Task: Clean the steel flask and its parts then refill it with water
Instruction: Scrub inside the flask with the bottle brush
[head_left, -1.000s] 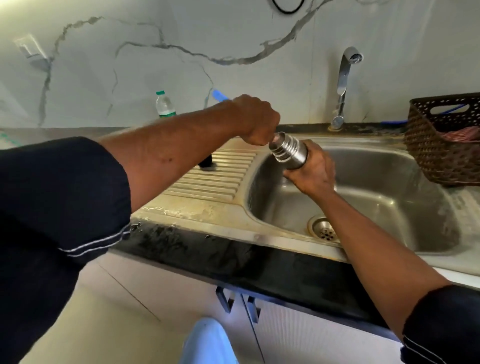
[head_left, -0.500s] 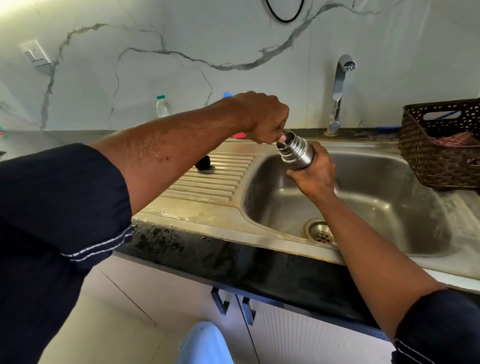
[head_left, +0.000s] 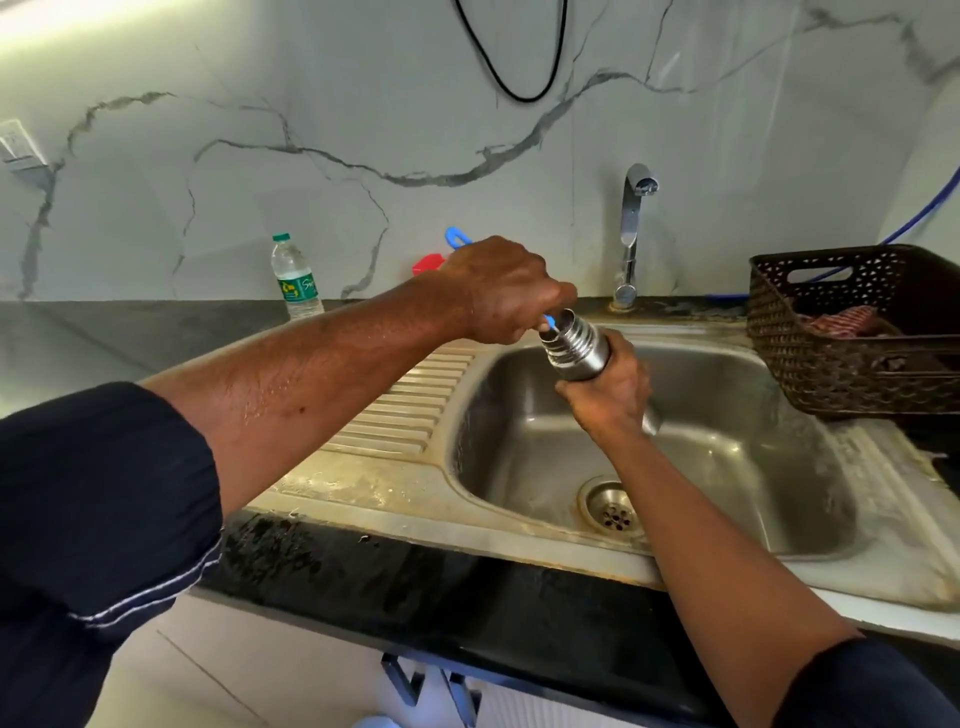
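Observation:
My right hand (head_left: 605, 392) grips the steel flask (head_left: 574, 345) around its body, holding it tilted over the sink (head_left: 727, 467), with the open threaded mouth pointing up and left. My left hand (head_left: 506, 291) is closed around a blue-handled brush (head_left: 457, 238). The brush's blue handle end sticks up behind my knuckles, and its shaft enters the flask's mouth. The brush head is hidden inside the flask. The flask's lower end shows below my right hand.
A steel tap (head_left: 631, 234) stands behind the sink, no water running. A brown woven basket (head_left: 852, 332) with a red cloth sits at the right. A plastic water bottle (head_left: 295, 278) and a red object (head_left: 428, 264) are by the wall. The ribbed drainboard (head_left: 410, 400) lies at the left.
My left hand has stayed at the flask's mouth with the brush, shifting slightly. The flask stays tilted over the sink. The view has tipped upward, showing more wall.

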